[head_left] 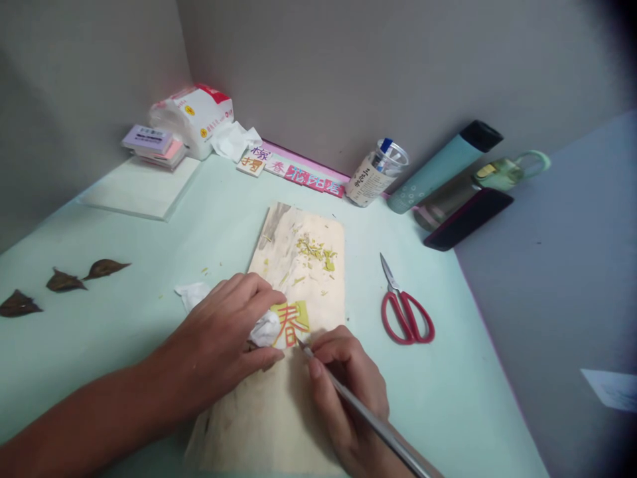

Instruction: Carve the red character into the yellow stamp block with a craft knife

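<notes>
My left hand is closed round a crumpled white tissue, its thumb and forefinger at the left side of a small yellow-green carving block. The block bears a red-outlined Chinese character and lies on a worn wooden board. In my right hand is a slim metal carving knife, held like a pen. Its tip is at the lower right of the character; whether it touches the surface I cannot tell. Yellow-green shavings are scattered on the board beyond the block.
Red-handled scissors lie to the right. Along the back are a tissue pack, finished character tiles, a clear cup, a teal bottle, a green-lidded bottle and a leaning phone. Dry leaves lie left.
</notes>
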Available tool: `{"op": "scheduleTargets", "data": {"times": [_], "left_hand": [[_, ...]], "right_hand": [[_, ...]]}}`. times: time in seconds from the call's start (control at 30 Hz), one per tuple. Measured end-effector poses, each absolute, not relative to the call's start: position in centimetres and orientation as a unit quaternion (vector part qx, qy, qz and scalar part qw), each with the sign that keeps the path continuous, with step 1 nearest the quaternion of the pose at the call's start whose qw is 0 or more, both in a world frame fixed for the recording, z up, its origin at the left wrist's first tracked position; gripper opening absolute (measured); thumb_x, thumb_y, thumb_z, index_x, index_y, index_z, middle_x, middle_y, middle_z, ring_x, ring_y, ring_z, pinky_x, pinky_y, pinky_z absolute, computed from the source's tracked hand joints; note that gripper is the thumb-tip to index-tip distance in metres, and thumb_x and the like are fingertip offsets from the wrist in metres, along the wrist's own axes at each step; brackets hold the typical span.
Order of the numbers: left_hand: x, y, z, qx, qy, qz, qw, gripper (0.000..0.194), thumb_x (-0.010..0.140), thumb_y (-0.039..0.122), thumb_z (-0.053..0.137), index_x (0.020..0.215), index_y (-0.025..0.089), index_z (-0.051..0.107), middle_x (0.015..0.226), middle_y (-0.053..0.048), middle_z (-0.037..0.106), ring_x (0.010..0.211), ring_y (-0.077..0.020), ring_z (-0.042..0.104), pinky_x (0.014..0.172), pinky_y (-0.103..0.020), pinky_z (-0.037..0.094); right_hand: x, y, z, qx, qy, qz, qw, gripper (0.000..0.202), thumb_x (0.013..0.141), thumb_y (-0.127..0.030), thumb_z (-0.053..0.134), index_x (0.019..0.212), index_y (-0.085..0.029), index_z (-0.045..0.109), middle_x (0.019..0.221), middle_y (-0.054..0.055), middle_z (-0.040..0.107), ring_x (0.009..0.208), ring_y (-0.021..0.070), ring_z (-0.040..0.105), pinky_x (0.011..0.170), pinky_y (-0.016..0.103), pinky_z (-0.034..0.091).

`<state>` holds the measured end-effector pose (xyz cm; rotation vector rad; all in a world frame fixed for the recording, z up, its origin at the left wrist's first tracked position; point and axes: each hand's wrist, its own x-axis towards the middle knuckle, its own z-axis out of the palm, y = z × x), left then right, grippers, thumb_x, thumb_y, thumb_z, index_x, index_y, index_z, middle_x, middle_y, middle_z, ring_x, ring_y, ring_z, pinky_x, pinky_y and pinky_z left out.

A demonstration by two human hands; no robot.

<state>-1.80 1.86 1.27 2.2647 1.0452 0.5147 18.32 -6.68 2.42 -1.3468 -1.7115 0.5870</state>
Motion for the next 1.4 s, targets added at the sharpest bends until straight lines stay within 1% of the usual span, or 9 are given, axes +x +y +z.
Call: {"op": "scheduleTargets", "data": {"times": [0.17, 0.33, 0.57, 0.73, 0.83, 1.0, 1.13, 1.23, 1.4], "left_hand": [[-2.0, 1.7, 1.2, 0.852, 0.387, 0.197, 0.294, 0.046, 0.083, 0.012, 0.075, 0.124, 0.025, 0.058, 0.118, -0.003, 0.059, 0.112, -0.0273, 0.056, 0.094, -0.042, 0.046], [-1.9, 1.7, 1.3, 0.850, 0.385, 0.202, 0.296, 0.043, 0.083, 0.013, 0.076, 0.121, 0.024, 0.060, 0.116, -0.003, 0.060, 0.109, -0.0278, 0.057, 0.091, -0.043, 0.047], [-1.8, 1.7, 1.4, 0.848, 0.387, 0.208, 0.296, 0.043, 0.082, 0.013, 0.078, 0.120, 0.025, 0.060, 0.115, -0.002, 0.060, 0.108, -0.0272, 0.057, 0.091, -0.042, 0.046], [-1.8, 1.8, 1.3, 0.849, 0.385, 0.206, 0.296, 0.042, 0.084, 0.012, 0.076, 0.121, 0.025, 0.060, 0.116, -0.002, 0.060, 0.109, -0.0272, 0.057, 0.092, -0.042, 0.046], [-1.8, 1.8, 1.2, 0.849, 0.385, 0.211, 0.296, 0.042, 0.084, 0.014, 0.076, 0.120, 0.025, 0.060, 0.115, -0.003, 0.060, 0.109, -0.0279, 0.057, 0.091, -0.043, 0.045], [-1.8, 1.8, 1.3, 0.847, 0.387, 0.205, 0.300, 0.039, 0.085, 0.014, 0.074, 0.120, 0.026, 0.059, 0.114, -0.003, 0.059, 0.108, -0.0276, 0.056, 0.090, -0.043, 0.045], [-1.9, 1.8, 1.1, 0.849, 0.384, 0.208, 0.297, 0.041, 0.085, 0.015, 0.074, 0.121, 0.026, 0.058, 0.116, -0.003, 0.059, 0.109, -0.0278, 0.056, 0.091, -0.044, 0.045], [-2.0, 1.8, 1.1, 0.852, 0.379, 0.210, 0.295, 0.041, 0.085, 0.015, 0.074, 0.121, 0.026, 0.058, 0.116, -0.003, 0.059, 0.109, -0.0278, 0.057, 0.091, -0.043, 0.045], [-1.9, 1.7, 1.2, 0.852, 0.381, 0.213, 0.288, 0.039, 0.085, 0.014, 0.074, 0.120, 0.025, 0.059, 0.114, -0.003, 0.060, 0.107, -0.0277, 0.058, 0.090, -0.042, 0.045]], "right_hand": [[18.2, -6.8, 2.6, -0.544, -0.681, 0.244, 0.426, 0.018, 0.095, -0.007, 0.053, 0.092, -0.025, 0.055, 0.082, 0.001, 0.063, 0.072, 0.0168, 0.064, 0.057, 0.026, 0.047], [18.1, -6.8, 2.6, -0.540, -0.681, 0.249, 0.427, 0.018, 0.095, -0.007, 0.053, 0.093, -0.025, 0.056, 0.083, 0.002, 0.064, 0.071, 0.0169, 0.065, 0.059, 0.027, 0.049], [18.3, -6.5, 2.9, -0.530, -0.704, 0.233, 0.412, 0.020, 0.093, -0.004, 0.053, 0.093, -0.024, 0.055, 0.082, 0.002, 0.065, 0.072, 0.0172, 0.066, 0.059, 0.026, 0.049], [18.3, -6.4, 3.1, -0.526, -0.720, 0.213, 0.400, 0.020, 0.094, -0.004, 0.051, 0.094, -0.024, 0.054, 0.081, 0.003, 0.065, 0.072, 0.0178, 0.065, 0.059, 0.028, 0.051], [18.3, -6.4, 3.2, -0.524, -0.721, 0.210, 0.401, 0.020, 0.093, -0.004, 0.052, 0.092, -0.024, 0.054, 0.079, 0.002, 0.064, 0.069, 0.0177, 0.064, 0.056, 0.027, 0.050], [18.3, -6.3, 3.4, -0.526, -0.720, 0.220, 0.394, 0.020, 0.093, -0.005, 0.051, 0.091, -0.024, 0.053, 0.079, 0.002, 0.063, 0.068, 0.0170, 0.063, 0.056, 0.027, 0.049], [18.3, -6.3, 3.5, -0.535, -0.718, 0.221, 0.387, 0.019, 0.093, -0.006, 0.050, 0.090, -0.025, 0.052, 0.076, 0.000, 0.060, 0.066, 0.0163, 0.061, 0.054, 0.026, 0.046], [18.3, -6.2, 3.6, -0.537, -0.717, 0.226, 0.382, 0.019, 0.094, -0.006, 0.049, 0.089, -0.025, 0.051, 0.077, 0.000, 0.060, 0.067, 0.0158, 0.060, 0.055, 0.025, 0.046], [18.3, -6.3, 3.7, -0.553, -0.694, 0.257, 0.384, 0.018, 0.096, -0.010, 0.049, 0.087, -0.025, 0.049, 0.077, 0.000, 0.059, 0.067, 0.0154, 0.060, 0.061, 0.027, 0.049]]}}
